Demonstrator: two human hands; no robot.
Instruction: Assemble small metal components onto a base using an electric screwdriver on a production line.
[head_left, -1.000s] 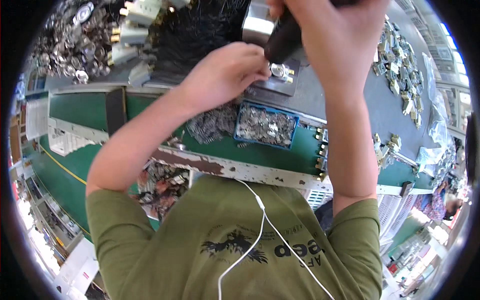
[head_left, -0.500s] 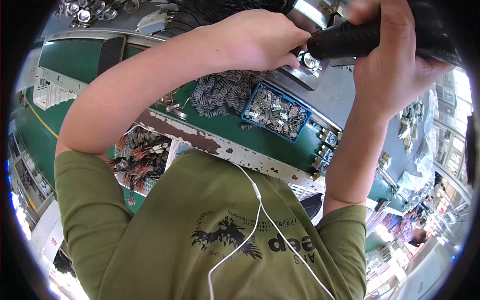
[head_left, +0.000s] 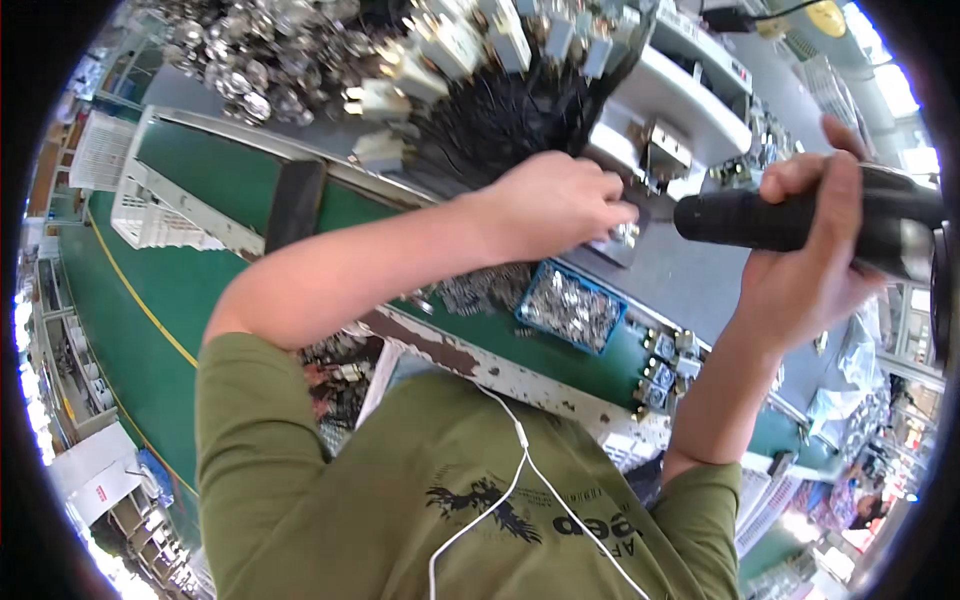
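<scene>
In my right hand (head_left: 805,250) is a thick black electric screwdriver (head_left: 745,218), its blunt end toward the left and its working tip not visible. My left hand (head_left: 560,205) reaches over the bench with its fingers curled together. What those fingers hold, if anything, is hidden. Just below the fingertips, a small silvery metal part (head_left: 626,236) sits on a metal block (head_left: 612,252); I cannot tell whether they touch. Close by is a blue tray (head_left: 560,335) full of small metal pieces. Beside it lies a heap of coil springs (head_left: 478,290).
White plug-like pieces (head_left: 450,45) with black cables (head_left: 510,115) lie at the back, beside many shiny round metal parts (head_left: 255,60). Several small square assemblies (head_left: 660,372) line the right front edge. A white machine body (head_left: 690,100) stands beyond my left hand.
The view has shifted, showing more of the bench's back. The screwdriver has moved right, away from the small metal part it was close against. My left hand remains beside that part.
</scene>
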